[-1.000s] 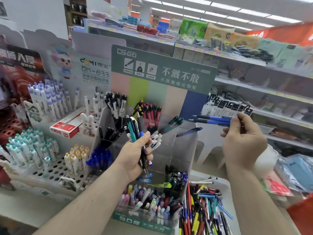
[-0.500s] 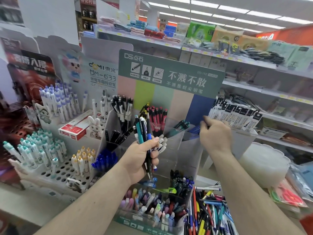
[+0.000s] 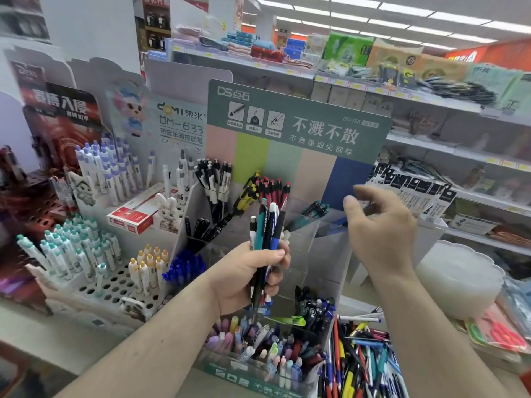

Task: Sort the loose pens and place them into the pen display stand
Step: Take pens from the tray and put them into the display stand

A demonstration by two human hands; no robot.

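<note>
I see the left hand (image 3: 253,271) gripping a bundle of pens (image 3: 267,228) upright, w/ fingers curled tight round them, right in front of the clear pen display stand (image 3: 304,242). Right hand (image 3: 379,225) hovers just right of the bundle, over the stand's upper-right compartment, fingers loosely spread, holding nothing. Loose pens (image 3: 362,360) lie below, nearer me than both hands.

White pens (image 3: 112,170) are standing in a perforated rack (image 3: 112,291) at the left, with a red box (image 3: 135,215) lying among them. Packaged goods (image 3: 349,50) are sitting on far shelves (image 3: 459,150), and a white tub (image 3: 457,278) is resting at the right.
</note>
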